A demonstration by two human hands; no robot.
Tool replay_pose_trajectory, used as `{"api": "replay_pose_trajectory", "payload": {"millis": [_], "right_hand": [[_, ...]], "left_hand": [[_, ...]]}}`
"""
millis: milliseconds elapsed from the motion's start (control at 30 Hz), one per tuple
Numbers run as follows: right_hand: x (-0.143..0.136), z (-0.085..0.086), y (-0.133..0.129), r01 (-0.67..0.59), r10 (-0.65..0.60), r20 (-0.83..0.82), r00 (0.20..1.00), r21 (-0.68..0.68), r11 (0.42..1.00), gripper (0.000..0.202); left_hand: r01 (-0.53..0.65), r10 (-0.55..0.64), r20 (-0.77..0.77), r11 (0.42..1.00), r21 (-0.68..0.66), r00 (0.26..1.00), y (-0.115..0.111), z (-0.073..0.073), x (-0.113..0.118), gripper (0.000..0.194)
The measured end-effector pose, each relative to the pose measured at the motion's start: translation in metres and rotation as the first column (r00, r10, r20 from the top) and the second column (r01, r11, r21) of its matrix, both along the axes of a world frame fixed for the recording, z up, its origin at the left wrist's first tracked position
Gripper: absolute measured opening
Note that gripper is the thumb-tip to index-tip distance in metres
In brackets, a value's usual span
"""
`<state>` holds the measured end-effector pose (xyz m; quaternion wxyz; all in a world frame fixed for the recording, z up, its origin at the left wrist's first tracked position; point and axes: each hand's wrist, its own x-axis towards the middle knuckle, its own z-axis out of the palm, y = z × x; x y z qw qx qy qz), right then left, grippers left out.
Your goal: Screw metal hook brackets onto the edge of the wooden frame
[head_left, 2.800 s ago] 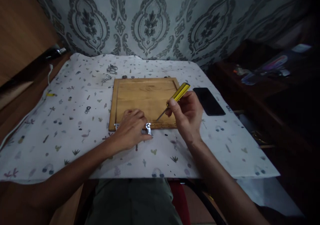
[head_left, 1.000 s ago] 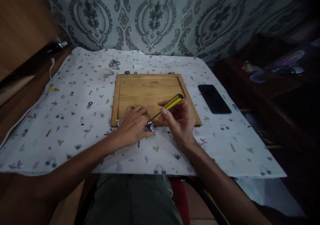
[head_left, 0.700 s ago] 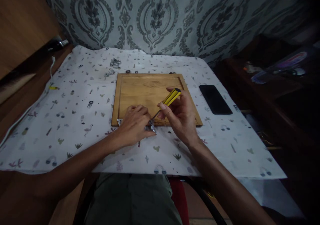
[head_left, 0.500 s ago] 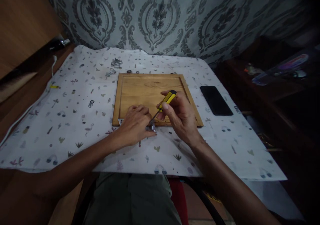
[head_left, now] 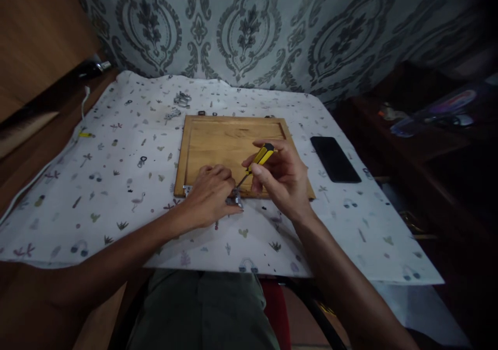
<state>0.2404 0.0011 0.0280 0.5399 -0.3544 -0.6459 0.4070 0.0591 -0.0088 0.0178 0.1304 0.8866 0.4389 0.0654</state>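
A framed wooden panel (head_left: 233, 140), like a cabinet door, lies flat before me. My left hand (head_left: 212, 192) rests over its near edge, fingers curled and thumb toward me, closed on a metal hinge (head_left: 238, 199) that partly shows beyond the fingertips. My right hand (head_left: 282, 179) grips a screwdriver (head_left: 263, 154) by its yellow and black handle. The shaft slants down to the left, its tip at the hinge; the screw itself is too small to make out. Another metal piece (head_left: 187, 189) sits at the panel's near left corner, partly behind my left hand.
Loose metal hinges (head_left: 181, 99) lie beyond the panel on the patterned tablecloth (head_left: 136, 225). A black phone (head_left: 335, 159) is to the right. At the left edge runs a white cable (head_left: 42, 168). A patterned curtain (head_left: 249, 33) hangs behind the table.
My right hand's fingers have shifted slightly around the screwdriver handle, and the hand sits a little differently. The screwdriver tip stays at the hinge, and my left hand has hardly moved.
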Motion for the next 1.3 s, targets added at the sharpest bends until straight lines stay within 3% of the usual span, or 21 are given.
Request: {"api": "replay_pose_trajectory", "payload": {"millis": [233, 467, 633, 867, 1067, 1300], "right_hand": [[0.003, -0.005, -0.003, 0.005, -0.003, -0.027, 1.0, 0.063, 0.998, 0.029], [0.004, -0.01, 0.0, 0.053, -0.05, -0.123, 0.991, 0.025, 0.998, 0.039], [0.007, -0.012, 0.001, 0.038, -0.038, -0.102, 0.994, 0.005, 0.999, 0.042], [0.005, -0.006, -0.003, 0.03, -0.031, -0.133, 0.991, -0.008, 1.0, 0.031], [0.007, -0.008, -0.002, 0.051, -0.056, -0.147, 0.988, -0.038, 0.998, 0.043], [0.01, -0.009, -0.003, 0.008, -0.013, -0.096, 0.995, -0.055, 0.998, 0.038]], "left_hand": [[-0.015, 0.015, -0.005, 1.0, -0.023, 1.0, -0.001, 0.004, 0.002, 0.041], [-0.009, 0.009, -0.01, 1.0, -0.018, 1.0, 0.0, 0.002, 0.001, 0.043], [-0.002, 0.002, 0.001, 1.0, 0.004, 1.0, 0.0, -0.002, 0.001, 0.044], [0.003, -0.003, -0.001, 1.0, 0.014, 1.0, 0.0, -0.002, 0.0, 0.044], [-0.007, 0.007, 0.003, 1.0, -0.002, 1.0, 0.0, -0.002, 0.001, 0.046], [-0.008, 0.008, 0.007, 1.0, -0.001, 1.0, 0.0, -0.003, 0.0, 0.046]]}}
